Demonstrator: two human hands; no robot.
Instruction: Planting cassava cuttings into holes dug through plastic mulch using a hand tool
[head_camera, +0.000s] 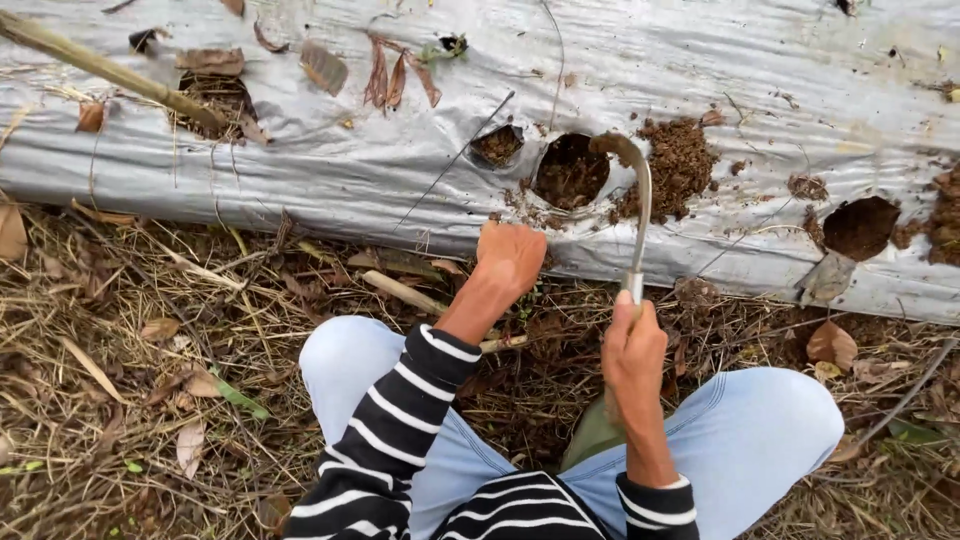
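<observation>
- Right now the right hand is wrapped tight around the handle of a curved metal hand tool with a soil-caked tip, and that tip sits at the right rim of the round planting hole cut in the silver plastic mulch sheet.
- Left hand is closed into a loose fist with nothing visible inside it, knuckles pressed on the near edge of the plastic just near-left of the hole.
- To do this well, I'd say: keep the blade inside the cut circle so it does not tear the film, scoop in short pulls, and let the left hand pin the sheet down.
- Heap of loose brown soil lies right of the hole, touching its rim; best kept from sliding back in.
- A smaller slit with soil sits just left of the hole, and another open hole farther right.
- Far left, a bamboo stick slants into a further opening.
- The near ground is dry straw and dead leaves; the person squats there in pale blue trousers and black-and-white striped sleeves.
</observation>
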